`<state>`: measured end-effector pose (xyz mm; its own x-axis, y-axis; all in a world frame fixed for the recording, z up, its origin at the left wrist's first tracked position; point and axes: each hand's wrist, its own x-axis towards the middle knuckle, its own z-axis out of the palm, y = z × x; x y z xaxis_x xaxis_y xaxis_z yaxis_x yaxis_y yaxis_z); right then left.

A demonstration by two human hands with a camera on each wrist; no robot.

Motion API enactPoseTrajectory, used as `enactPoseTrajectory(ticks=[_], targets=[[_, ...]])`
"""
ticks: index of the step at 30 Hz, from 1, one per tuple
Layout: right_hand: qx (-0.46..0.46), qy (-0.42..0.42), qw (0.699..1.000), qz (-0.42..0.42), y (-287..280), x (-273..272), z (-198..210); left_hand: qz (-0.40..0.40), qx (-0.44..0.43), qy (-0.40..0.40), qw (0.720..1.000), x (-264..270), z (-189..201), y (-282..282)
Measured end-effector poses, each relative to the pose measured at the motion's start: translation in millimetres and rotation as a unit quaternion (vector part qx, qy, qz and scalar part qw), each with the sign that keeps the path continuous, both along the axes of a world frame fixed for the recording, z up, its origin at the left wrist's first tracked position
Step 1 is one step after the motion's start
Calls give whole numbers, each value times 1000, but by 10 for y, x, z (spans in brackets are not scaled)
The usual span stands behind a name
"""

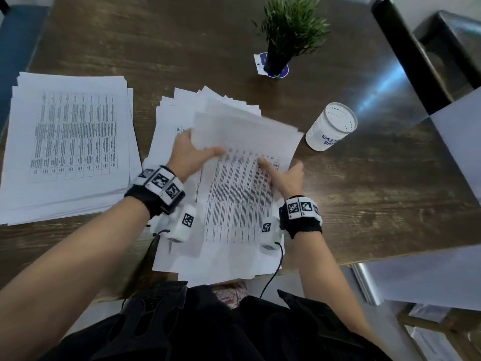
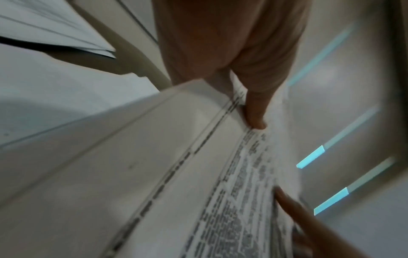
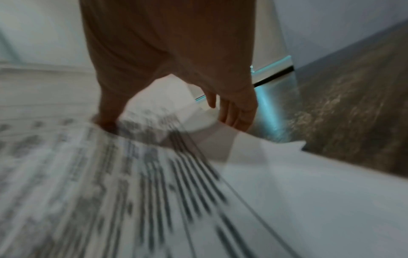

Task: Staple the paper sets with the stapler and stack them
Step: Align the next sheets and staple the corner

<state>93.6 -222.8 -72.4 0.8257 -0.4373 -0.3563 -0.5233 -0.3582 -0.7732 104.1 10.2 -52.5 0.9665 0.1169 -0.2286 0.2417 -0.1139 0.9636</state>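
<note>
A printed paper set (image 1: pixel 242 183) is held between both hands above a fanned pile of loose sheets (image 1: pixel 182 105) at the table's middle. My left hand (image 1: pixel 194 155) grips its left edge, thumb (image 2: pixel 256 118) on top and fingers underneath. My right hand (image 1: pixel 282 175) pinches the right side, with its thumb (image 3: pixel 108 120) on the print and its fingers (image 3: pixel 234 113) past the edge. The set's far end is motion-blurred. A neater stack of printed sheets (image 1: pixel 70 142) lies at the left. No stapler shows in any view.
A white cup (image 1: pixel 330 126) with blue writing stands right of the papers. A small potted plant (image 1: pixel 283 35) sits at the back on the dark wooden table (image 1: pixel 377 194). A black chair (image 1: pixel 447 48) is at the far right.
</note>
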Motion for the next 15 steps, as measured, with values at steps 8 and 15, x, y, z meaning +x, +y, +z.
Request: enactPoseTrajectory(ticks=[8, 15], targets=[[280, -118, 945, 125, 195, 17, 528, -39, -110, -68, 991, 41, 595, 230], [231, -278, 913, 187, 312, 247, 1255, 12, -110, -240, 964, 49, 1427, 384]])
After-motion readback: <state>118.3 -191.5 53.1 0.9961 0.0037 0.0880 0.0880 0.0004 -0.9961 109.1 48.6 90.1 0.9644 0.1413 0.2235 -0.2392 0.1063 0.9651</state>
